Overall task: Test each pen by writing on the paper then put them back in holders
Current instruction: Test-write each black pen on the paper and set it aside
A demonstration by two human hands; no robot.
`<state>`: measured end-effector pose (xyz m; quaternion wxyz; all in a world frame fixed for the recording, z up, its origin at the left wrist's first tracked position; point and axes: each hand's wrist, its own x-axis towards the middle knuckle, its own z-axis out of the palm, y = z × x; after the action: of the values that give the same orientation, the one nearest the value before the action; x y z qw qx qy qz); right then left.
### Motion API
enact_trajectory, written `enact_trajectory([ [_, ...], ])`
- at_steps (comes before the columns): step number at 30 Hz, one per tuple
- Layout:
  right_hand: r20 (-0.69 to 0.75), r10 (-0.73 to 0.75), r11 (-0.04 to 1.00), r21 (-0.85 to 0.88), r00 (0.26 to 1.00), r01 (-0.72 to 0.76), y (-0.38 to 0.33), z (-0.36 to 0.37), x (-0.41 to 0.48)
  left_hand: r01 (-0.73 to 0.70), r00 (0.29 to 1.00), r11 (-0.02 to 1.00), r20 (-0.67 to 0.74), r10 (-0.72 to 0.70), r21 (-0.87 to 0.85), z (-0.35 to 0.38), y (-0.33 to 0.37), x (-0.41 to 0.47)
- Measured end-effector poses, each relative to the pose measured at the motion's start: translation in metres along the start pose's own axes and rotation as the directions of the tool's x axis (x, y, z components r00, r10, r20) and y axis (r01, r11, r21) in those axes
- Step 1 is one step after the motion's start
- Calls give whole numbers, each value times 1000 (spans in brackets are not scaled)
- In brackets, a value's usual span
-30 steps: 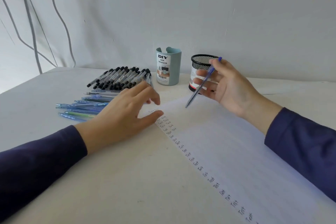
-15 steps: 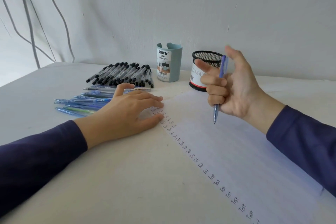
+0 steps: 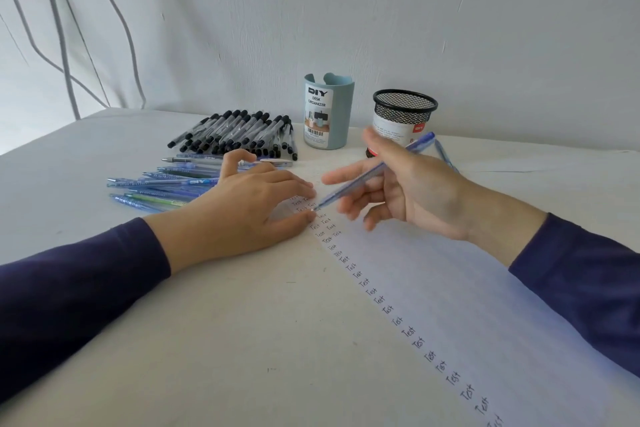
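One blue pen (image 3: 366, 177): we judge it light, stiff, slick | our right hand (image 3: 422, 194) pinches mid-barrel | left hand (image 3: 242, 208) flat on paper (image 3: 467, 305)

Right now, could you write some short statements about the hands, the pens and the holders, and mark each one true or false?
1. The right hand holds a blue pen, its tip close to the paper. True.
2. The left hand grips a second pen. False: it rests at the paper's edge and holds nothing.
3. Pens stand in the black mesh holder. False: none rises above its rim.
4. A pile of black-capped pens lies left of the blue-grey holder. True.
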<state>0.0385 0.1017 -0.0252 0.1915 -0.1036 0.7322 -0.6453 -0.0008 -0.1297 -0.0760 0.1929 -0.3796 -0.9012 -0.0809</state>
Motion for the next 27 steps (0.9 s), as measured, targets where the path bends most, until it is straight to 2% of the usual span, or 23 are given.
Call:
enact_trajectory([
  [3,-71,-82,982,-178,994,68,3,4,-2,-9,999,1000,39,8,10,-2,-1,0],
  [5,-161,-156,919,-385,975,83,7,10,-2,-26,998,1000,61,25,16,-5,-1,0],
  [7,-254,-226,874,-479,941,81,13,14,0,-51,996,998,74,48,29,-7,-3,0],
  [10,-347,-301,880,-461,888,118,20,16,1,-58,994,998,92,56,16,-8,-6,0],
  [15,-289,-215,919,-383,933,93,22,24,1,-83,994,996,74,81,21,-7,-6,1],
  [22,-330,-300,901,-407,895,152,26,23,3,-78,995,995,63,82,-68,-5,-5,1],
  [27,-317,-312,882,-447,896,148,28,24,3,-83,994,996,74,84,-28,-6,-4,0],
])
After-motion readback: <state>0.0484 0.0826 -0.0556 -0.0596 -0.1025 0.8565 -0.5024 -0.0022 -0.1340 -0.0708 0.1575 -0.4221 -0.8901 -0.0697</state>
